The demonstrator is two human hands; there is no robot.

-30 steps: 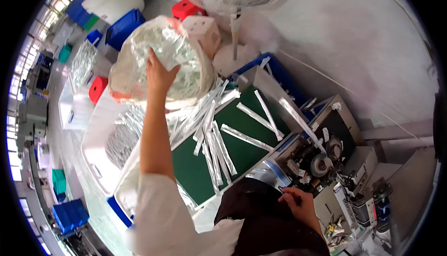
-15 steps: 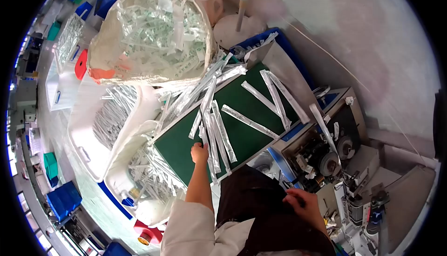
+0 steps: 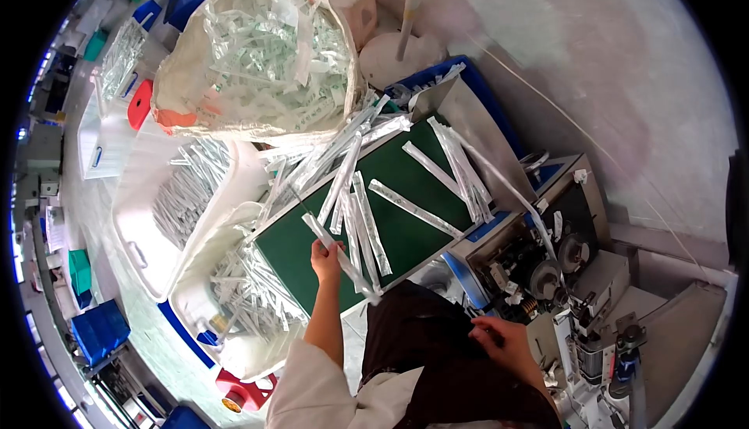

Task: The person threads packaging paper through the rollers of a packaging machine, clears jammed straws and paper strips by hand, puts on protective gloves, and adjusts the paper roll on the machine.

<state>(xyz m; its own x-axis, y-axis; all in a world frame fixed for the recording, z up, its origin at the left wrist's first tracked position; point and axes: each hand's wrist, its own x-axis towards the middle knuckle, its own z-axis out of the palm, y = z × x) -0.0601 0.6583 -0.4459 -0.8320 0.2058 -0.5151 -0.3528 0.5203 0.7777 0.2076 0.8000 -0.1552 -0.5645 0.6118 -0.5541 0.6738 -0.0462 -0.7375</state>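
My left hand (image 3: 326,261) is closed on a silvery strip packet (image 3: 343,260), raised slantwise over the left part of the green work surface (image 3: 281,243). Beside it, several similar packets (image 3: 367,218) lie overlapping on the green surface. More packets (image 3: 460,168) are bunched at its right side, and one (image 3: 416,209) lies alone between the groups. My right hand (image 3: 499,341) rests near the dark apron (image 3: 413,335) at the lower right, its fingers curled; what they hold, if anything, is too small to make out.
A large sack (image 3: 168,90) of clear wrappers stands behind the surface. White bins (image 3: 140,218) of thin strips are at the left. A machine with reels (image 3: 573,253) stands at the right, below a fan stand (image 3: 411,8). A red object (image 3: 250,390) is at the lower left.
My left hand has come down from over the sack to the green surface and lifted a packet. The view has shifted. More packets lie bunched at the right side.
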